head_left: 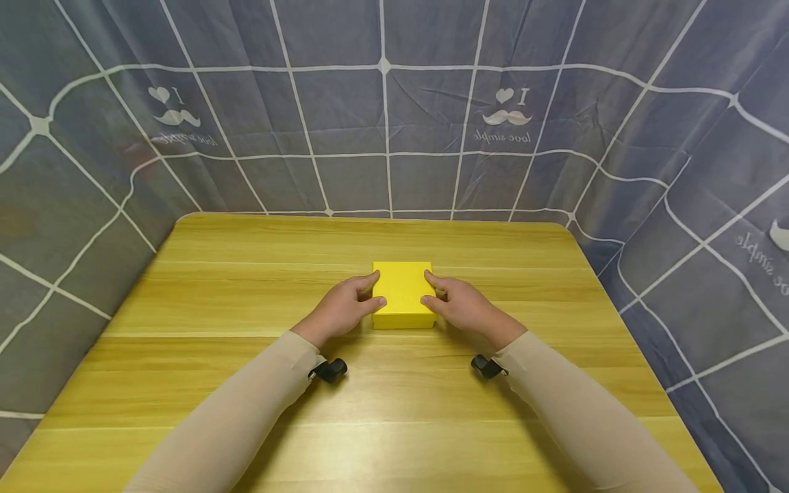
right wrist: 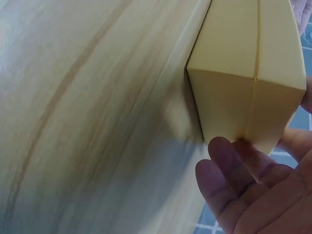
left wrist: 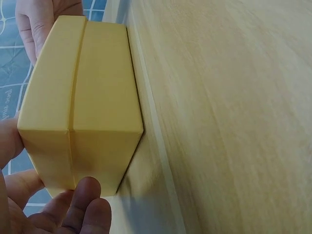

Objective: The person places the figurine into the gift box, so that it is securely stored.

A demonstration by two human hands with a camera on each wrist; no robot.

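A yellow lidded box [head_left: 403, 291] sits on the wooden table, its lid on and a seam running around its sides. My left hand [head_left: 342, 306] grips the box's left side, thumb at the near edge of the lid and index finger at the far corner. On the opposite side, my right hand [head_left: 464, 308] holds it the same way. In the left wrist view, the remaining fingers [left wrist: 87, 200] bend against the side wall of the box [left wrist: 105, 80]. Curved fingers [right wrist: 226, 158] of the right hand lie along the other side wall in the right wrist view.
The wooden table [head_left: 296, 246] spreads out around the box. A grey curtain [head_left: 345, 116] with white grid lines and printed moustaches hangs behind it and along both sides. Black wrist cameras are strapped below both hands, at the beige sleeves [head_left: 246, 400].
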